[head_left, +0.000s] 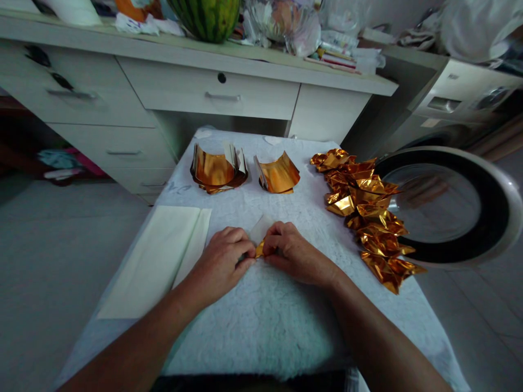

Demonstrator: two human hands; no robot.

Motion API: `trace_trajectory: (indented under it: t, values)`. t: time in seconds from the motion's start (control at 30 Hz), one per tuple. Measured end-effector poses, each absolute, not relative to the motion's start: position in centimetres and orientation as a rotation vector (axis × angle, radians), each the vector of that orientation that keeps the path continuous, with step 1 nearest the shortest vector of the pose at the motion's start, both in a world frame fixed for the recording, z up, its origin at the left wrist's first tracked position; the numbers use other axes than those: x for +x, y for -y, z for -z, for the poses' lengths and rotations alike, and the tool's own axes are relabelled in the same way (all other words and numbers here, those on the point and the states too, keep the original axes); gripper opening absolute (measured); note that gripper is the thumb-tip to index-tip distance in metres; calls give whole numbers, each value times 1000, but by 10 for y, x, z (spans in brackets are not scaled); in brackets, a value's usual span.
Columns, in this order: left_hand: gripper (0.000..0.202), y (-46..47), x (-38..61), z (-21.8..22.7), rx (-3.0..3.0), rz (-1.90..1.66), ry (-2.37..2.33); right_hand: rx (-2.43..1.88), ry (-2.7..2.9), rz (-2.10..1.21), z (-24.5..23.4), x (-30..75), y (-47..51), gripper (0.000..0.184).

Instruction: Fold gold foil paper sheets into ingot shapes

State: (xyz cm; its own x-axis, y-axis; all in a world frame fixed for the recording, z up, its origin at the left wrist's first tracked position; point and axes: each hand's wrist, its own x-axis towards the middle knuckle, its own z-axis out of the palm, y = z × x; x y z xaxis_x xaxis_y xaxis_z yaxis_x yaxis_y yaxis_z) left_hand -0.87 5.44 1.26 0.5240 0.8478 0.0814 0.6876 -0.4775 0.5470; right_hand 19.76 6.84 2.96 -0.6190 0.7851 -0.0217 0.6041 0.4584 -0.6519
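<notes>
Between my two hands, at the middle of the table, is a small sheet of gold foil paper (260, 249) with a pale backing. My left hand (226, 255) pinches its left side between thumb and fingers. The right side is gripped by my right hand (289, 251), whose curled fingers hide part of it. Beyond them stand a larger curved stack of gold foil sheets (213, 167) and a smaller curved stack (279, 173). On the right lies a row of folded gold foil pieces (368, 209). Left of my hands are flat white paper sheets (157, 253).
A pale cloth (261, 326) covers the table. Behind it is a white desk with drawers (220, 95), bearing a watermelon (206, 19) and plastic bags. At the right, the open round door of a washing machine (496, 209) reaches close to the table edge.
</notes>
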Motion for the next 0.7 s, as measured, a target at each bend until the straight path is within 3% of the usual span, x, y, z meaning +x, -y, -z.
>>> trace_trajectory:
  t: [0.7]
  values:
    - [16, -51, -6, -17, 2290, -512, -1333, -1322, 2293, -819, -24, 187, -68, 11]
